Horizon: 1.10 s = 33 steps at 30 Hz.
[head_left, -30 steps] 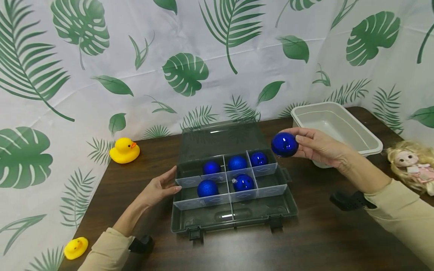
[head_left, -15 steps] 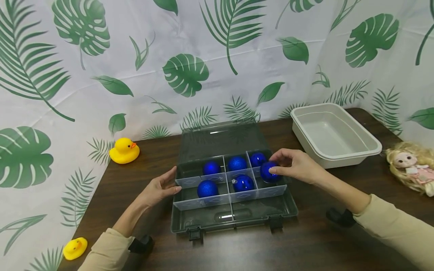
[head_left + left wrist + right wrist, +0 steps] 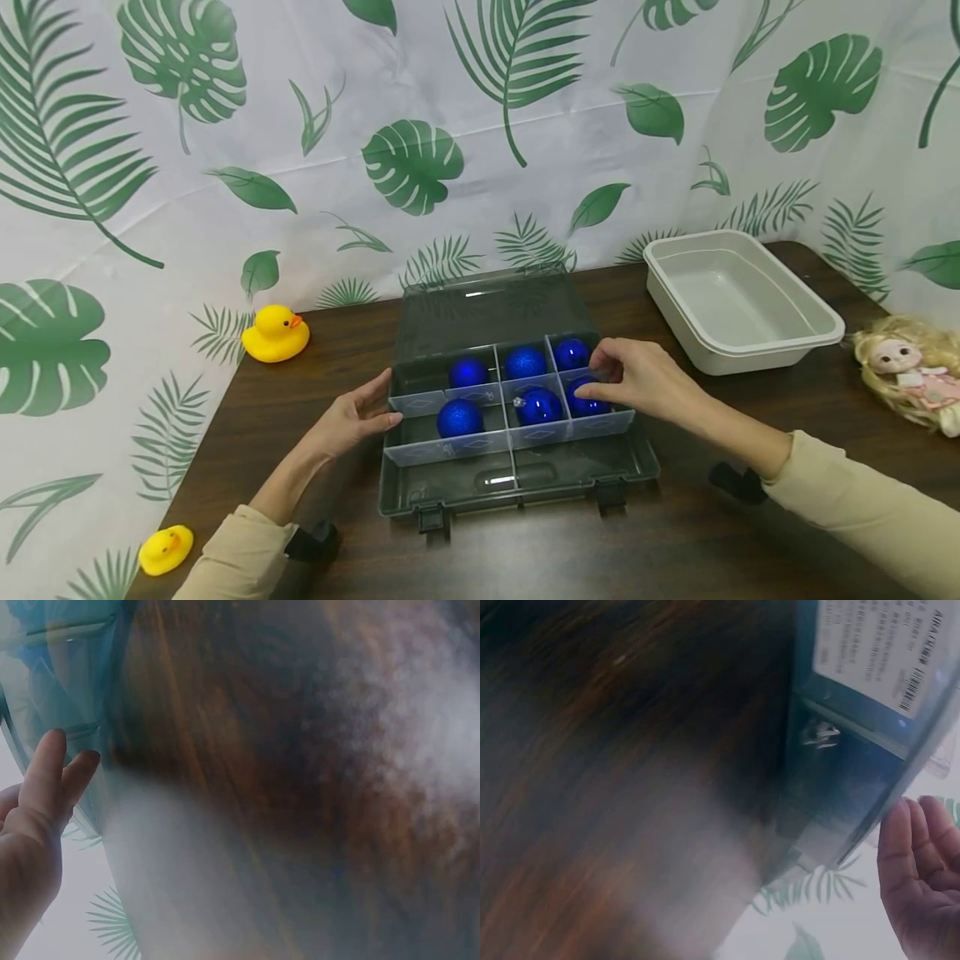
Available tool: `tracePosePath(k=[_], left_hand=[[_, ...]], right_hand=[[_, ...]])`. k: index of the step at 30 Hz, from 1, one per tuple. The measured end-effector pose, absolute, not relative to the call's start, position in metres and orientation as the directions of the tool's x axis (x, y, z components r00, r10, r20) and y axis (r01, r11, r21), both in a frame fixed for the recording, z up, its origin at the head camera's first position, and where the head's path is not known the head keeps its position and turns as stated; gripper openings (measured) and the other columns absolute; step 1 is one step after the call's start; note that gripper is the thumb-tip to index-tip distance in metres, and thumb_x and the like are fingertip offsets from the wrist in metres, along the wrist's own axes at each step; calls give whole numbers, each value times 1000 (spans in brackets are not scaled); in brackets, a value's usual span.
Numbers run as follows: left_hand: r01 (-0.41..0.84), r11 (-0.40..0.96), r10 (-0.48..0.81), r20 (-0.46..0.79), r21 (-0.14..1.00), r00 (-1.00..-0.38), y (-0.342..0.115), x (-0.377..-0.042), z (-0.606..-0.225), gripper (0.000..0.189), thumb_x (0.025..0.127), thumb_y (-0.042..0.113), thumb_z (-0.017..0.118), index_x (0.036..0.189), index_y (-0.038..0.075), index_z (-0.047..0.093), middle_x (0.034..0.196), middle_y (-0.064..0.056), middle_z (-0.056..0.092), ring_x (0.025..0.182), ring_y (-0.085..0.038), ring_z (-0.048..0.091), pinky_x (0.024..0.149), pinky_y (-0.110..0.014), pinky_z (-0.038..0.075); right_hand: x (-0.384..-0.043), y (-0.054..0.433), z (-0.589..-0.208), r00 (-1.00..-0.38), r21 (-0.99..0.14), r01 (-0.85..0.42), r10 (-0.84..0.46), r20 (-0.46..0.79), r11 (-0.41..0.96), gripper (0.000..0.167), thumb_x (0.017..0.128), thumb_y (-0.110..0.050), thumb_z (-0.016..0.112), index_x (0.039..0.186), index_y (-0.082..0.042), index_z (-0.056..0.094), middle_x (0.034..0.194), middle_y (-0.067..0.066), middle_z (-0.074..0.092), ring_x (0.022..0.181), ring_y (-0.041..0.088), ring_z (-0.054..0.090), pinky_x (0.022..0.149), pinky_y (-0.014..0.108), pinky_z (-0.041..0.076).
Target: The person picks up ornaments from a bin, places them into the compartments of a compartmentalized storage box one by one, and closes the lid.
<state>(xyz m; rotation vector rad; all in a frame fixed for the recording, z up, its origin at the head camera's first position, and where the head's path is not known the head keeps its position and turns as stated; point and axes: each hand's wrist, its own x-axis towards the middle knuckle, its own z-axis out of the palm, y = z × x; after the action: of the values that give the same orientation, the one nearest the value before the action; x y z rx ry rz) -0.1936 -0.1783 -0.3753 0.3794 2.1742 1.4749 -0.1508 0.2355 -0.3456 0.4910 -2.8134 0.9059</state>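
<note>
A smoky clear divided organizer case [image 3: 517,492] lies with its lid [image 3: 480,308] laid back. Blue Christmas balls, glittery and shiny, sit in several compartments. My right hand [image 3: 645,375] reaches over the case's right wall, thumb and fingers around a shiny blue Christmas ball [image 3: 583,398] low in the right middle compartment. That hand partly covers the ball. My left hand [image 3: 352,421] rests at the case's left wall, fingers extended and thumb at the rim. In the left wrist view its fingers [image 3: 46,769] extend beside the clear wall.
A grey plastic basin [image 3: 742,337] stands at the back right, with a blond doll [image 3: 911,367] beside it. Yellow rubber ducks sit on the left, a large one [image 3: 276,333] at the back and a small one [image 3: 167,550] nearer. Leaf-printed cloth hangs behind the table.
My right hand has carried the shiny ball from beside the basin, left and down, into the right middle compartment. My left hand stays at the case's side.
</note>
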Motion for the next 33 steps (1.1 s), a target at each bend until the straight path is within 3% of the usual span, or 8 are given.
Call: tracePosePath(k=[6, 9, 12, 15, 18, 22, 28, 33], left_hand=[[-37, 386, 443, -221, 922, -869, -186, -201, -372, 73, 93, 26, 60, 150, 5, 20, 154, -18, 23, 134, -37, 37, 104, -42, 36], [-87, 338, 378, -220, 937, -899, -187, -214, -367, 67, 96, 29, 54, 149, 2, 22, 151, -19, 29, 133, -34, 39, 101, -36, 40], [-151, 261, 343, -238, 953, -909, -182, -235, -360, 65, 99, 28, 48, 149, 0, 19, 152, -21, 27, 136, -33, 35, 104, -35, 36], [-203, 227, 322, -270, 952, -907, -173, -256, -355, 63, 100, 26, 45, 149, -1, 16, 153, -21, 24, 137, -33, 33, 108, -37, 33], [-233, 245, 293, -301, 941, -908, -165, -272, -353, 63, 100, 26, 45, 149, -1, 16, 153, -21, 24, 137, -33, 33, 109, -38, 32], [-267, 281, 285, -346, 922, -894, -159, -288, -357, 59, 101, 21, 43, 148, -3, 18, 152, -22, 26, 137, -33, 33, 109, -40, 32], [-308, 255, 269, -374, 917, -888, -154, -300, -367, 53, 100, 10, 44, 146, -7, 22, 149, -24, 29, 136, -34, 34, 108, -40, 33], [-335, 253, 200, -388, 908, -900, -151, -307, -372, 49, 97, 5, 48, 143, -5, 33, 146, -24, 36, 123, -25, 52, 103, -36, 39]], right_hand=[[-178, 256, -339, -994, -938, -44, -111, 6, 343, 28, 93, -23, 60, 102, 3, 57, 83, 5, 64, 71, 11, 65, 67, 23, 57], [-198, 265, -336, -992, -993, 109, -62, -112, 41, 22, 95, -19, 55, 105, 1, 54, 82, 0, 63, 76, 9, 65, 73, 22, 56], [-215, 268, -337, -980, -975, 195, -47, -191, -106, 16, 96, -13, 52, 107, -2, 52, 79, -4, 64, 75, 7, 64, 74, 20, 55], [-229, 265, -338, -972, -971, 235, -34, -234, -43, 32, 97, -10, 49, 126, 5, 46, 85, -6, 64, 77, 4, 62, 79, 21, 54], [-241, 260, -338, -960, -956, 272, -41, -277, 112, 50, 98, -11, 46, 141, 11, 30, 112, 10, 61, 84, 2, 61, 90, 25, 51], [-250, 256, -339, -937, -910, 312, -69, -342, 273, 52, 100, -11, 43, 142, 13, 24, 141, 30, 37, 96, 9, 59, 101, 34, 44], [-261, 255, -342, -918, -855, 338, -63, -392, 394, 49, 98, -10, 47, 138, 14, 33, 137, 30, 42, 99, 16, 58, 92, 32, 51], [-267, 256, -346, -915, -857, 357, -45, -401, 373, 47, 96, -6, 50, 135, 15, 37, 116, 19, 56, 84, 9, 59, 80, 25, 55]])
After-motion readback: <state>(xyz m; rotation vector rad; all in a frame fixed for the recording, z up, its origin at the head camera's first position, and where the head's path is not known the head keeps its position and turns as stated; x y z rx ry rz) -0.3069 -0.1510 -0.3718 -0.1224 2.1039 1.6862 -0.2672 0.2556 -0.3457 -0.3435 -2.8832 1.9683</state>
